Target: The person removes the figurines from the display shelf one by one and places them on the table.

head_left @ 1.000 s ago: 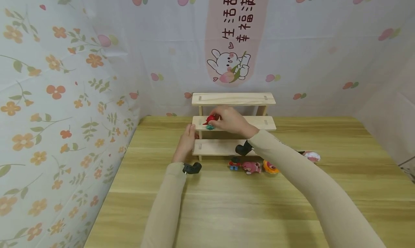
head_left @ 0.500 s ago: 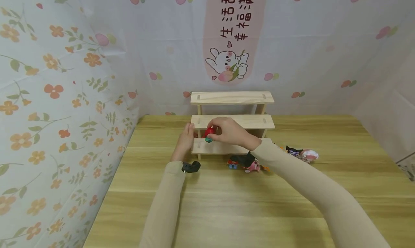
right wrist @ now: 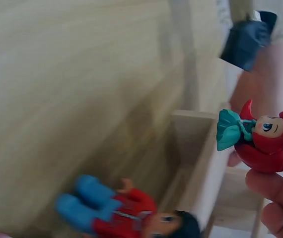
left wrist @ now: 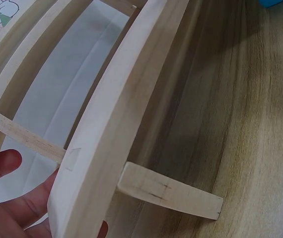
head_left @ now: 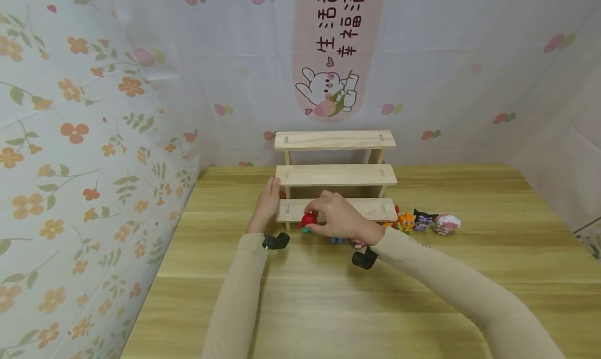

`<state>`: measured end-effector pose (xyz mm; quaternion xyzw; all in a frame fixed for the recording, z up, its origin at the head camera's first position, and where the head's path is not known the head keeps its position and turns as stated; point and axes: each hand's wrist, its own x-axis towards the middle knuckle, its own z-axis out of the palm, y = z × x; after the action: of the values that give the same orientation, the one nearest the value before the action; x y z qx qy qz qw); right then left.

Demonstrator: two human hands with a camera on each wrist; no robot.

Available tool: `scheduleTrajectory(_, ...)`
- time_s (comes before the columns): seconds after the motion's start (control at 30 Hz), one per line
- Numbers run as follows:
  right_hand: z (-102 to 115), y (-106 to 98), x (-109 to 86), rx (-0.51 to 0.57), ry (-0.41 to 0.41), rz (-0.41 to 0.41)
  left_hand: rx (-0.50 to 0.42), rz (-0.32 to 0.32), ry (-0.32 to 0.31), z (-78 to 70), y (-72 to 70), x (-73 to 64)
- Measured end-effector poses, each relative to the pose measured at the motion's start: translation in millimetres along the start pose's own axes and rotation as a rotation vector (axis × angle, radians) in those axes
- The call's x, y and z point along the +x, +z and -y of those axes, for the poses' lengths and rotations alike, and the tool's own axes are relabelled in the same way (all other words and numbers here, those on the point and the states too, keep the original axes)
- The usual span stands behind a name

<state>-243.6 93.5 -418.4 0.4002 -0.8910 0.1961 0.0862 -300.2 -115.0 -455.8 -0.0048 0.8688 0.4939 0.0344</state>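
Observation:
A small figurine with red hair and a green tail fin is pinched between the thumb and fingers of my right hand. It hangs just in front of the lowest tier, tail downward in the head view. At the left end of the three-tier wooden shelf, my left hand grips the frame. In the left wrist view its fingers pass behind the lowest board. A figurine in red and blue stands beneath my right hand, mostly hidden by it in the head view.
Right of the shelf stand an orange figurine, a black-and-purple one and a pink-and-white one. A pink figurine is partly covered by my right wrist. A patterned cloth hangs behind the wood-grain table.
My right hand has brought the red-haired figurine down from the middle tier, past the lowest tier, to just in front of the shelf. The left hand stays at the shelf's left end.

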Motion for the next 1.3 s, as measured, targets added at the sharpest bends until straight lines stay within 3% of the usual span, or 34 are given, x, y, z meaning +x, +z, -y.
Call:
scheduleTrajectory(0.23, 4, 18, -17.5, -0.075, 0.001, 0.014, -0.008, -0.003, -0.004, 1.6, -0.9, 0.9)
scheduleTrajectory(0.5, 8, 34, -24.6, -0.171, 0.000, 0.035, -0.011, -0.003, -0.008, 2.9, -2.9, -0.8)
scheduleTrajectory(0.8, 9, 39, -24.8, -0.228, -0.008, 0.011, -0.009, -0.002, -0.005, 2.7, -1.7, -2.6)
scheduleTrajectory(1.13, 8, 44, -24.9, -0.213, -0.014, 0.006, 0.005, 0.000, -0.006, 6.9, -5.5, 0.7)
scheduleTrajectory(1.3, 10, 40, -24.3, -0.256, -0.054, -0.031, 0.042, -0.041, 0.007, 8.9, -8.8, 0.4)
